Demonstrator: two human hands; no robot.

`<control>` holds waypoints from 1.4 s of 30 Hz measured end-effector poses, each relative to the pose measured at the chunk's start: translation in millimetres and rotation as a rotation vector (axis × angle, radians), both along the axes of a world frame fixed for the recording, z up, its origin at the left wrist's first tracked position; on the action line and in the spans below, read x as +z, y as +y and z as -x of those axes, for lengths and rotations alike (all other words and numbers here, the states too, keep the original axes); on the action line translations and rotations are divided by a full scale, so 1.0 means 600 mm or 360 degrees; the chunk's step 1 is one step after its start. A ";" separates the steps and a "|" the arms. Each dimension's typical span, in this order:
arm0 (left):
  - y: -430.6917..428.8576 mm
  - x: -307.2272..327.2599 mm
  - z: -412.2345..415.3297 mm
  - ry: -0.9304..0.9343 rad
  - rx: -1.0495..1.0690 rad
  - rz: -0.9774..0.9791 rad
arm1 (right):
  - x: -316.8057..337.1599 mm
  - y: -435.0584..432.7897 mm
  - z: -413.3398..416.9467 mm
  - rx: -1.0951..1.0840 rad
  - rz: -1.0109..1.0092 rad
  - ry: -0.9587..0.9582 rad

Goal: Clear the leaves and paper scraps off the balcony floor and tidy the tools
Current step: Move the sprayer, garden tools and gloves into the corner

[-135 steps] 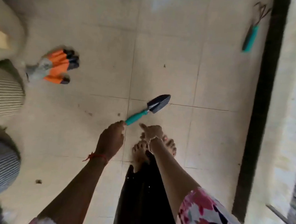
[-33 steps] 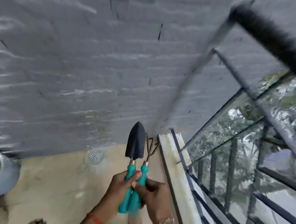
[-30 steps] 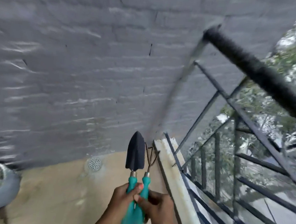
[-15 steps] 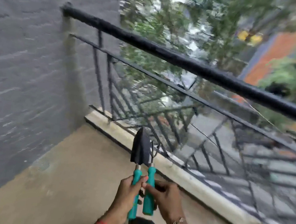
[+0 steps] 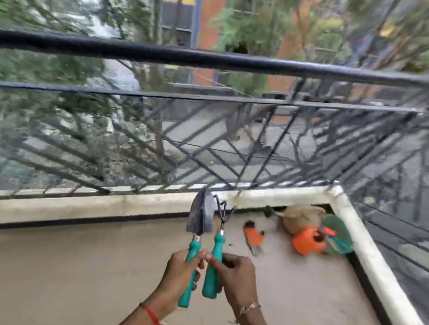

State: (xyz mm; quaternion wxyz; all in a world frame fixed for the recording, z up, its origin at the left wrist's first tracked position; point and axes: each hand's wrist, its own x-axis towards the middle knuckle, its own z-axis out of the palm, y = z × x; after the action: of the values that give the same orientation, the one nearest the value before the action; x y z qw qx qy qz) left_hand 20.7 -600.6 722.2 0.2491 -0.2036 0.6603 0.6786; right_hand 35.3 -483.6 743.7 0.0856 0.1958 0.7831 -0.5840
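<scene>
Head view, balcony, frame smeared by motion; I log only what I can read.

Left hand [image 5: 183, 267]: fingers curled round the teal handle of the trowel [image 5: 200, 217], thumb up near the top of the grip. Trowel upright, dark blade pointing up, slightly tilted left.

Right hand [image 5: 235, 278]: fingers and thumb wrapped round the teal handle of the rake [image 5: 212, 276]. Rake also upright, with its bent prongs just beside the trowel blade, on its right. The two handles stand side by side, close together and a little apart at the bottom. Both thumbs meet between them.

Both tools are held in front of me, above the floor [image 5: 65, 265] and in line with the kerb [image 5: 97, 205] under the railing [image 5: 219, 59].

Red thread [image 5: 151, 314] on the left wrist, thin bracelet [image 5: 249, 307] on the right.

Far right corner of the floor, where the kerb turns:
- an orange object [image 5: 305, 242], rounded; I cannot tell what it is
- a green object [image 5: 338, 233] behind it, against the kerb
- a tan lump [image 5: 300, 217] touching the orange one
- an orange-handled tool [image 5: 253, 236] lying flat, near the pile but apart from it, too blurred to identify

A few dark specks [image 5: 231, 245] lie on the floor beside that tool.

Beyond the railing: trees, a road, buildings.
</scene>
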 end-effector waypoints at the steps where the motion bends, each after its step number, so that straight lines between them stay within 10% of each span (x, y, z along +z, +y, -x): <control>1: 0.057 0.000 -0.007 0.0003 -0.0055 -0.0003 | -0.001 0.057 -0.014 -0.0048 -0.0005 0.0006; 22: 0.769 -0.062 0.053 -0.0055 -0.0746 0.0064 | -0.082 0.764 -0.089 -0.0858 -0.0107 -0.0138; 42: 1.164 -0.167 0.324 -0.0242 -0.0472 0.0420 | -0.149 1.230 0.220 -0.0540 -0.0290 -0.0584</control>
State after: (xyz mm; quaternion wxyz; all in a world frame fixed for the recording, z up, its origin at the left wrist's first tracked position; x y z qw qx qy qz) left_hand -173.5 97.5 621.7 0.3665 -0.1858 0.7454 0.5249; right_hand -96.6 254.2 654.2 0.1088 0.4338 0.7598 -0.4719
